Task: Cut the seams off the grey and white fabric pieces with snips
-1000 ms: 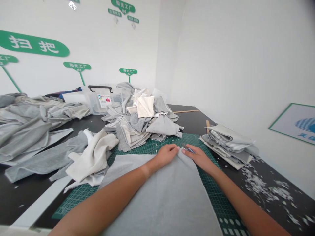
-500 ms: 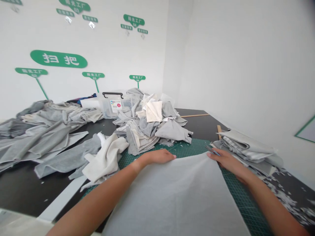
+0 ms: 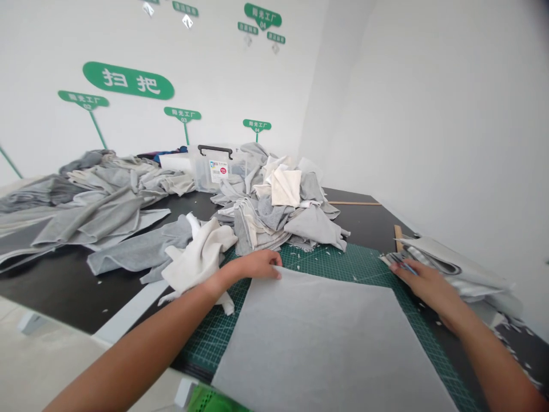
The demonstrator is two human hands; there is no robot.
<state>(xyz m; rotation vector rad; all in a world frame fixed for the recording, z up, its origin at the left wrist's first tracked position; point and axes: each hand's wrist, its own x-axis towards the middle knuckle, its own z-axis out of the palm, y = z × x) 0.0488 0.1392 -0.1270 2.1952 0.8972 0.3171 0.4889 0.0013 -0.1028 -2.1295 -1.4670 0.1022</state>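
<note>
Grey fabric sheet (image 3: 309, 343) lies flat on the green cutting mat (image 3: 330, 258), below the scrap heap (image 3: 274, 212); crumpled white cloth (image 3: 199, 257) overlaps the mat's left edge, folded stack (image 3: 454, 272) at right. Left hand (image 3: 253, 266) has fingers together on the sheet's far edge, pinch unclear. Right hand (image 3: 424, 286) closed on small blue-handled scissors (image 3: 405, 265).

Grey fabric scraps (image 3: 261, 220) heap high — a clear plastic storage bin (image 3: 214, 171) behind them.
</note>
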